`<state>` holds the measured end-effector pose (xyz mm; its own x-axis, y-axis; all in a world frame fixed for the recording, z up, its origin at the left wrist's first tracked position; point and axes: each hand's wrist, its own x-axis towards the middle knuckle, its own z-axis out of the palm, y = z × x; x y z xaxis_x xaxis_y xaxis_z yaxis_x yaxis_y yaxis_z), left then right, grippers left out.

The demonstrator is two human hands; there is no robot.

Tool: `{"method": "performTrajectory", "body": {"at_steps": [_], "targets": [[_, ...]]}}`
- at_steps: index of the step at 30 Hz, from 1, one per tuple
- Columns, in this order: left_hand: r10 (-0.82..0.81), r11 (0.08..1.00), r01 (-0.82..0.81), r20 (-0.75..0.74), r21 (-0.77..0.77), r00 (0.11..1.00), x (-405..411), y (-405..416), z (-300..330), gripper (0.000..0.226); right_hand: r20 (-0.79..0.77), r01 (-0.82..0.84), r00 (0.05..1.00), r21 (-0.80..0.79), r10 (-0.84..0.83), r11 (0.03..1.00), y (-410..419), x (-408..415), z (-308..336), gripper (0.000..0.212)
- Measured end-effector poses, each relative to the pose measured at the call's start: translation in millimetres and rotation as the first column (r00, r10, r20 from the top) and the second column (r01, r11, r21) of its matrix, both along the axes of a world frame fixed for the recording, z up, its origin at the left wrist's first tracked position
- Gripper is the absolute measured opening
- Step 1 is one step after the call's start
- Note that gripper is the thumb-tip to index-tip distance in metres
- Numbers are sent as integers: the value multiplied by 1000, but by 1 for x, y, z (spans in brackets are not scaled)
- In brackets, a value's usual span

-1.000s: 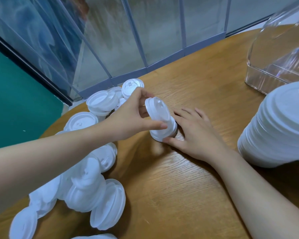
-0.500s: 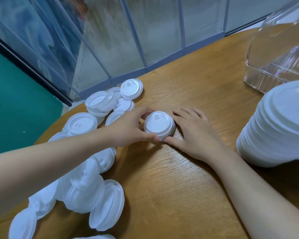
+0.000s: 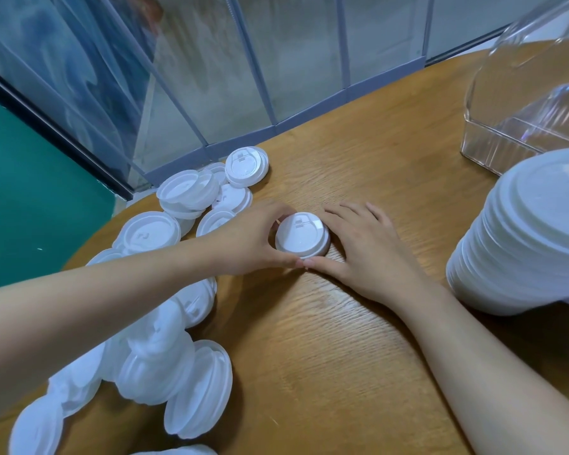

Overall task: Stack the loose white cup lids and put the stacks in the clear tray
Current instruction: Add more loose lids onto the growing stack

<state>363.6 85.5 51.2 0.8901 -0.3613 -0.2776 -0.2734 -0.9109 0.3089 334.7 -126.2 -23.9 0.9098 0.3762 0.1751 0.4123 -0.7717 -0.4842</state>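
Where a second ago the left hand (image 3: 247, 239) held a lid tilted above the small stack (image 3: 302, 236), the head view now shows that lid seated flat on top, so the stack has grown by one and sits level on the wooden table (image 3: 326, 356). The left hand curls its thumb and fingers round the left side of the stack; the right hand (image 3: 365, 247) cups the right side, thumb pressed at the near rim, fingers bent along the far edge. The two thumbs meet just in front of the stack. Both hands therefore grip the stack, which reads as squaring and seating the lids rather than lifting. The stack is low, only a few lids deep by the look of it. Loose lids (image 3: 165, 366) lie in a heap along the left edge of the table, some on edge, some overturned, so most of the stacking appears to be ahead. A tall finished stack (image 3: 523, 238) stands near the right edge, outside the clear tray (image 3: 486, 152), which sits at the far right corner under a raised clear cover; its contents cannot be made out. The likely next step is another lid from the heap.
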Motion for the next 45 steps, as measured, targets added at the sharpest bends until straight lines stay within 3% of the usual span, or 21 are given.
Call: {"method": "performTrajectory", "body": {"at_steps": [8, 12, 15, 19, 29, 34, 40, 45], "targets": [[-3, 995, 14, -111, 102, 994, 6, 13, 20, 89, -9, 10, 1000, -2, -10, 1000, -1, 2, -5, 93], [-27, 946, -16, 131, 322, 991, 17, 52, 47, 65, 12, 10, 1000, 19, -10, 1000, 1, -1, -6, 87], [120, 899, -147, 90, 413, 989, 16, 70, 50, 80, 18, -28, 999, 28, 27, 999, 4, -2, -7, 85], [95, 830, -116, 68, 546, 993, 10, 68, 38, 98, 120, -85, 990, 52, 79, 995, 9, -6, -6, 64], [154, 936, -163, 54, 313, 987, 7, 61, 50, 103, 176, -33, 984, -20, 36, 999, 24, 0, -6, 74], [120, 954, -120, 16, 274, 993, -9, 54, 58, 89, 149, -77, 986, 3, 76, 997, 26, 3, -11, 74], [191, 973, -193, 33, 127, 981, -14, 53, 64, 78, 152, -110, 983, 55, 100, 992, 24, 5, -11, 66], [213, 971, -217, 49, 103, 976, -16, 48, 65, 77, 150, -110, 984, 66, 99, 992, 24, 3, -12, 65]]}}
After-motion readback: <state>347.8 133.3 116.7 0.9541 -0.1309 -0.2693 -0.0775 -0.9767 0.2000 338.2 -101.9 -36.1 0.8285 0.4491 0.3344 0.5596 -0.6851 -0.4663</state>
